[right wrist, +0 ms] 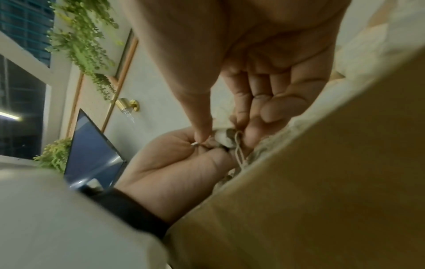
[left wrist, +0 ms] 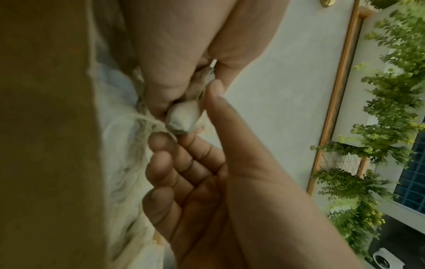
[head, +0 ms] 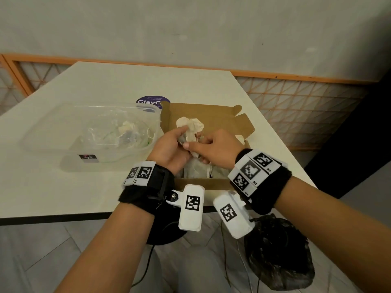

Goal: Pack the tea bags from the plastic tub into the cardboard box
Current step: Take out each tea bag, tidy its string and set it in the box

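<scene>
A clear plastic tub (head: 53,132) stands left on the white table, with a few tea bags (head: 127,129) and crumpled plastic inside. Right of it sits the open cardboard box (head: 213,115), holding pale tea bags (head: 197,169). Above the box both hands meet on one small tea bag (head: 190,134). My left hand (head: 182,138) pinches the tea bag (left wrist: 181,118) between thumb and forefinger. My right hand (head: 196,149) pinches the same tea bag (right wrist: 222,135) from the other side, its looped string (right wrist: 239,151) hanging down. The box wall (left wrist: 46,145) fills the left wrist view's left side.
A purple round label (head: 152,100) lies behind the tub. The table's front edge (head: 63,218) runs just below my wrists, and a black bag (head: 279,250) sits on the floor at right. An orange lattice rail (head: 296,98) borders the table's far side.
</scene>
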Motion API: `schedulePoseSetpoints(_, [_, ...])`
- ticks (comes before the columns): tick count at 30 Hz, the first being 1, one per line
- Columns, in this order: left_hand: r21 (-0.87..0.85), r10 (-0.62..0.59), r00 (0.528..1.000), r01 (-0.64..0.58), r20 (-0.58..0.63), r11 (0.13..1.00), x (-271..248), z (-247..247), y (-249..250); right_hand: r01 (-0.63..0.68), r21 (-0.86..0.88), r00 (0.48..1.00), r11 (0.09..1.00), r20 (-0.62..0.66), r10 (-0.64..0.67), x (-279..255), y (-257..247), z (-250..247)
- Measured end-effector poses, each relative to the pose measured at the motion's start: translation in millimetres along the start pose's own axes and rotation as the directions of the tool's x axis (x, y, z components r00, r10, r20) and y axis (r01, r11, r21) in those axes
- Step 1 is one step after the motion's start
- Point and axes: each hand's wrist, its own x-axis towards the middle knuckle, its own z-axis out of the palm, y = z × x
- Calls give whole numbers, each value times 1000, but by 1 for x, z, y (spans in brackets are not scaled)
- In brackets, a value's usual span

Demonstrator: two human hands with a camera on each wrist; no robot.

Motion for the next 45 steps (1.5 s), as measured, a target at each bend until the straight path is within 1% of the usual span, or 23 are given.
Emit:
schedulePoseSetpoints(3, [119,-15,999,10,37,993,0,0,-2,-13,131,1000,991,-7,14,-1,5,6])
schedulePoseSetpoints(5, [165,-9,999,0,51,986,1,-1,-3,-9,195,1000,981,-23,14,-2,5,8])
schedulePoseSetpoints(10, [153,15,995,-30,95,988,0,-1,-2,-49,378,997,925,-36,68,0,5,7])
schedulePoseSetpoints(13, [158,8,993,-26,116,987,-2,0,-2,-82,495,995,865,-8,99,2,5,7])
schedulePoseSetpoints(15, [163,7,994,-25,110,986,-3,1,-2,-110,541,993,834,27,114,3,6,7])
schedulePoseSetpoints(19, [124,-3,993,-11,119,992,-2,1,-1,-116,547,993,829,49,107,4,7,6])
schedulePoseSetpoints(23, [100,8,994,-19,106,995,-2,-2,0,-61,517,998,854,6,68,0,10,-9])
schedulePoseSetpoints(26, [95,26,997,-32,67,995,1,-4,-1,39,456,999,889,-37,-25,-8,5,-30])
schedulePoseSetpoints(29, [89,55,998,-58,36,994,5,-4,-2,104,514,989,851,37,-144,-15,-7,-46])
schedulePoseSetpoints(30, [97,55,998,-58,37,994,6,-5,-3,122,517,985,847,39,-165,-15,-10,-48])
schedulePoseSetpoints(34, [167,74,997,-78,33,983,7,-7,-5,177,362,984,915,-66,-164,-7,-12,-45])
schedulePoseSetpoints(37, [160,74,997,-78,34,984,6,-6,-6,149,405,989,902,-69,-132,-3,-11,-37])
schedulePoseSetpoints(39, [160,70,997,-72,17,984,5,-6,-6,131,395,991,909,-77,-109,0,-11,-35])
schedulePoseSetpoints(42, [171,52,999,-51,-3,984,4,-4,-5,136,346,985,929,-149,-88,5,-10,-37])
schedulePoseSetpoints(45, [125,18,1000,-17,-10,992,3,-3,-4,149,316,972,937,-221,-80,8,-8,-43])
